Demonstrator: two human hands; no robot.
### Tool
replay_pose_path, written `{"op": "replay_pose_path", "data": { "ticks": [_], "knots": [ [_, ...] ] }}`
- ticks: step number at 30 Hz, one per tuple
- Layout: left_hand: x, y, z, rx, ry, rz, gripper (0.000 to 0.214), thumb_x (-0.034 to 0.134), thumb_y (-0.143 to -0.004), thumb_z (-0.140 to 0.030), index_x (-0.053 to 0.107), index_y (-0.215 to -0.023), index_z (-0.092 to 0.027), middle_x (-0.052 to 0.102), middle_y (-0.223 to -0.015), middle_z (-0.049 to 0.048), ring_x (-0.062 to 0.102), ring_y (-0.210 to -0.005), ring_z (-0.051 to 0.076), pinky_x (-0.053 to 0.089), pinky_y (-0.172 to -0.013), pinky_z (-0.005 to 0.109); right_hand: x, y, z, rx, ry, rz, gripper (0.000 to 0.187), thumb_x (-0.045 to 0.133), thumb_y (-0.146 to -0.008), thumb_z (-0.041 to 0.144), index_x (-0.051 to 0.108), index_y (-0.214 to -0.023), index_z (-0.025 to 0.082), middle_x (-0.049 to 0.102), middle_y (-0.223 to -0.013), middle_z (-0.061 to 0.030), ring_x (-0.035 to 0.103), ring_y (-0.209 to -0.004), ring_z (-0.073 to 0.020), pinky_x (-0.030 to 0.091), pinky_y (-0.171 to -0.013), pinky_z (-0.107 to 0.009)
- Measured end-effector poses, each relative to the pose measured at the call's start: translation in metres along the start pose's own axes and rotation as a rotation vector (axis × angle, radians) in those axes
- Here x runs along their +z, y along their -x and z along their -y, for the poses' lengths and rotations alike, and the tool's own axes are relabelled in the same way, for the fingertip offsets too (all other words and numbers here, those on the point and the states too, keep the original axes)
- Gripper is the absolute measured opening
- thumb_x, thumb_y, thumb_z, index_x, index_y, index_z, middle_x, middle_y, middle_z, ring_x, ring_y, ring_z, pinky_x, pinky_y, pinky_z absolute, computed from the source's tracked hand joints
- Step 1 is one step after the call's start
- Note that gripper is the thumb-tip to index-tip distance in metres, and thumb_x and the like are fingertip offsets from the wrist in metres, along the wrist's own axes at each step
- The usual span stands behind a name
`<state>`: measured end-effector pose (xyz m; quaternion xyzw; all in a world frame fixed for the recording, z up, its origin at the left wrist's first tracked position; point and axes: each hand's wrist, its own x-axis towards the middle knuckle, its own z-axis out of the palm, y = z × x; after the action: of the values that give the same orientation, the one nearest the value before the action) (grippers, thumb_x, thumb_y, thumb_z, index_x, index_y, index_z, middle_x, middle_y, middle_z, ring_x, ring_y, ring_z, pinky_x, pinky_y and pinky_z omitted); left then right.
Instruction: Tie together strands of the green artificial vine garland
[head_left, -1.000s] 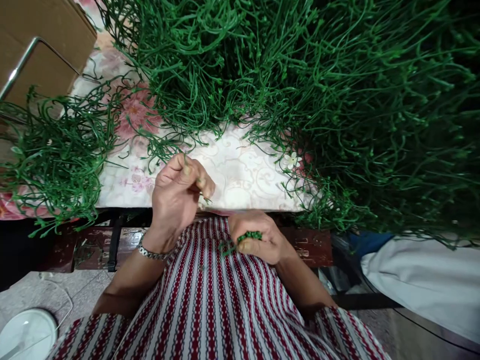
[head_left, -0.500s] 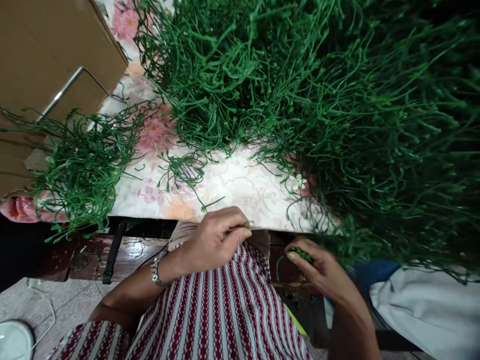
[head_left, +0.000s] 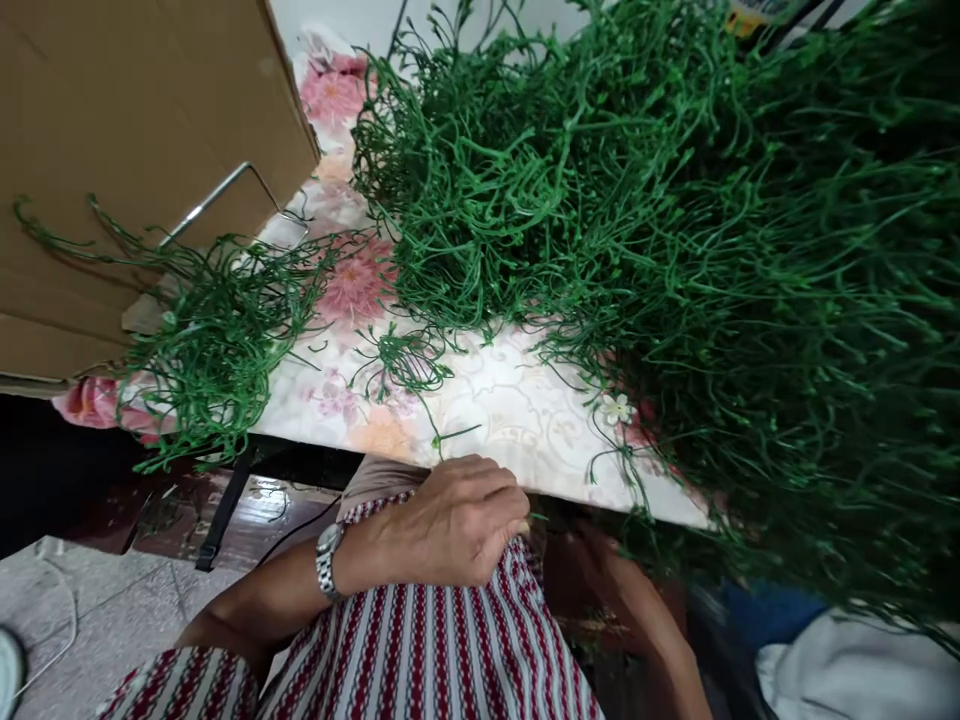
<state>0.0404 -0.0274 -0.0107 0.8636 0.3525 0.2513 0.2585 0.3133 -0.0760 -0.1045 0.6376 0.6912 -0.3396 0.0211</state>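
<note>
While the left hand [head_left: 450, 522] sits curled at the near edge of the table cloth [head_left: 495, 405], its fingers are closed tight on a little stem [head_left: 537, 517]. Only a short green tip pokes out past the fingertips. That tip points away from the left hand to the right and lies almost flat along the cloth edge. A watch [head_left: 328, 560] sits on the wrist just behind the left hand. The right hand [head_left: 604, 580] is just to the right of the left hand and a bit lower, under the cloth edge. It is dark and blurry, so I cannot tell if it is open or closed, or if it holds anything. The big pile of stems [head_left: 660, 260] lies up and to the right of the left hand. Its lowest strands hang over the cloth edge close by the right hand, so the right hand is the nearer one to it. The strands are tangled, and many slope down to the right. A loose sprig [head_left: 405, 362] lies on the cloth just above the left hand, near but not touching. A small pile of stems [head_left: 214, 345] lies well off to the upper left of the left hand, beside a cardboard box [head_left: 112, 140]. A tiny white flower [head_left: 616, 407] lies up and right of the left hand. The striped dress [head_left: 450, 650] is right under the left hand.
</note>
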Motion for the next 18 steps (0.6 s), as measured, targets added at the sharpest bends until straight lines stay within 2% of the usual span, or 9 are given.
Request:
{"op": "replay_pose_path", "data": {
  "ticks": [2,3,5,8,10,12,14,16,18],
  "knots": [
    [-0.001,0.000,0.000,0.013,-0.041,0.007,0.018,0.041,-0.085,-0.019,0.052,-0.072,-0.015,0.054,-0.070,0.0030,0.049,-0.068,0.014,0.041,-0.068,0.029,-0.009,0.004,0.011,-0.058,-0.014,0.123,0.032,0.035,-0.087,0.031,0.065,-0.087,0.020,0.070,-0.084,-0.0098,0.065,-0.076,-0.0250,0.051,-0.065,-0.035],
    [-0.001,0.000,0.000,0.017,-0.067,0.019,0.017,0.040,-0.085,-0.019,0.051,-0.072,-0.015,0.054,-0.071,0.0028,0.049,-0.069,0.014,0.041,-0.068,0.029,-0.019,0.008,0.020,-0.150,-0.050,0.171,0.031,0.035,-0.088,0.030,0.065,-0.086,0.021,0.069,-0.079,-0.0077,0.065,-0.072,-0.0230,0.050,-0.063,-0.032],
    [-0.001,-0.001,0.000,0.035,-0.126,0.065,0.015,0.041,-0.084,-0.018,0.051,-0.073,-0.015,0.054,-0.074,0.0027,0.049,-0.071,0.015,0.041,-0.069,0.029,-0.044,0.014,0.044,-0.306,-0.127,0.173,0.026,0.040,-0.087,0.028,0.064,-0.078,0.021,0.066,-0.068,-0.0045,0.061,-0.059,-0.0184,0.048,-0.055,-0.027],
    [0.002,-0.003,-0.001,0.081,-0.222,0.141,0.012,0.043,-0.081,-0.016,0.053,-0.075,-0.016,0.054,-0.077,0.0035,0.049,-0.072,0.016,0.041,-0.068,0.030,-0.085,0.008,0.090,-0.504,-0.312,-0.065,0.018,0.043,-0.086,0.022,0.061,-0.085,0.022,0.063,-0.072,-0.0026,0.059,-0.063,-0.0142,0.045,-0.055,-0.022],
    [0.004,-0.005,-0.003,0.131,-0.272,0.154,0.012,0.043,-0.080,-0.017,0.055,-0.077,-0.015,0.056,-0.081,0.0056,0.050,-0.076,0.018,0.042,-0.072,0.032,-0.101,-0.011,0.126,-0.590,-0.302,-0.258,0.012,0.048,-0.084,0.021,0.060,-0.088,0.021,0.062,-0.074,-0.0022,0.058,-0.065,-0.0133,0.044,-0.060,-0.023],
    [0.006,-0.008,-0.006,0.176,-0.312,0.166,0.014,0.043,-0.079,-0.017,0.057,-0.081,-0.014,0.057,-0.082,0.0079,0.051,-0.079,0.020,0.042,-0.074,0.034,-0.104,-0.039,0.162,-0.656,-0.147,-0.240,0.019,0.051,-0.082,0.026,0.059,-0.099,0.020,0.063,-0.087,-0.0053,0.058,-0.080,-0.0161,0.043,-0.071,-0.026],
    [0.007,-0.009,-0.007,0.196,-0.341,0.189,0.017,0.043,-0.079,-0.015,0.058,-0.086,-0.011,0.059,-0.080,0.0094,0.052,-0.076,0.020,0.044,-0.071,0.033,-0.098,-0.068,0.191,-0.678,0.022,-0.119,0.022,0.055,-0.079,0.032,0.059,-0.095,0.018,0.063,-0.092,-0.0068,0.057,-0.082,-0.0179,0.041,-0.072,-0.028],
    [0.006,-0.007,-0.007,0.224,-0.335,0.147,0.020,0.042,-0.080,-0.014,0.058,-0.090,-0.008,0.060,-0.079,0.0096,0.053,-0.071,0.018,0.045,-0.066,0.032,-0.088,-0.089,0.208,-0.631,0.159,-0.046,0.014,0.052,-0.079,0.028,0.060,-0.076,0.017,0.061,-0.071,-0.0034,0.053,-0.064,-0.0143,0.037,-0.059,-0.025],
    [0.003,-0.001,-0.004,0.344,-0.255,-0.005,0.021,0.042,-0.082,-0.017,0.057,-0.095,-0.008,0.062,-0.084,0.0099,0.056,-0.073,0.017,0.046,-0.065,0.030,-0.082,-0.099,0.210,-0.596,0.163,-0.024,0.018,0.047,-0.080,0.021,0.056,-0.065,0.016,0.053,-0.058,0.0006,0.044,-0.053,-0.0100,0.030,-0.052,-0.022]
  ]
}}
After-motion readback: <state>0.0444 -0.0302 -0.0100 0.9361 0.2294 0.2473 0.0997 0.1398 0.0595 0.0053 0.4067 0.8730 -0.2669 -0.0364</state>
